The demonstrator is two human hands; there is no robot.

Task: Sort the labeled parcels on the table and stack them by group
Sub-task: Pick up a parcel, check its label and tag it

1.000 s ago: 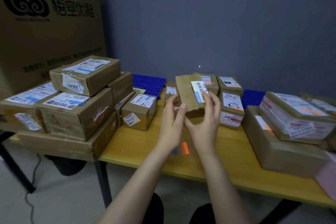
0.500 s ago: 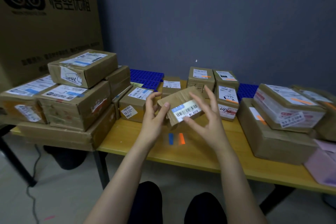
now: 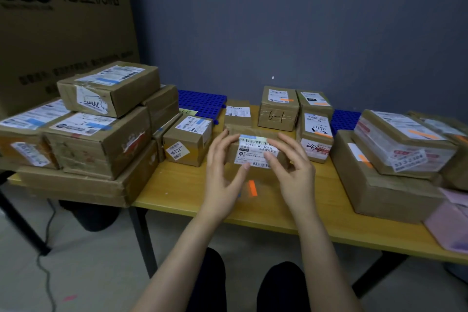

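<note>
- I find the left grip [image 3: 221,177] holding the left end of a small brown parcel [image 3: 253,132]. Its fingers lie along that side and its thumb is pinched against the lower front edge.
- The right grip [image 3: 295,175] holds the right end of the same parcel, fingers curled over the top corner and front face.
- The parcel sits at the middle of the tabletop [image 3: 192,192], between the two grips. Its white barcode label [image 3: 254,153] faces me, partly covered by fingertips. I cannot tell whether its underside touches the tabletop.
- An orange tape strip [image 3: 252,188] lies on the tabletop just in front of the parcel.
- Just beside the parcel on the left stands a small box with a yellow sticker [image 3: 187,139].
- Left of that is a stack of larger boxes [image 3: 101,139], with one labeled box [image 3: 109,86] on top.
- Behind the parcel lie a flat packet [image 3: 238,114] and a box with handwriting on its front [image 3: 277,109].
- To the right stands a box with handwritten numbers on its white labels [image 3: 315,134].
- Blue grid mats [image 3: 202,101] lie along the back edge.
- On the far right, a clear-wrapped parcel [image 3: 402,144] rests on a wide brown box [image 3: 379,185]. A pink pouch [image 3: 450,223] lies just beside that box, at the near right edge.
- A large printed carton [image 3: 63,28] stands behind the left stack.
</note>
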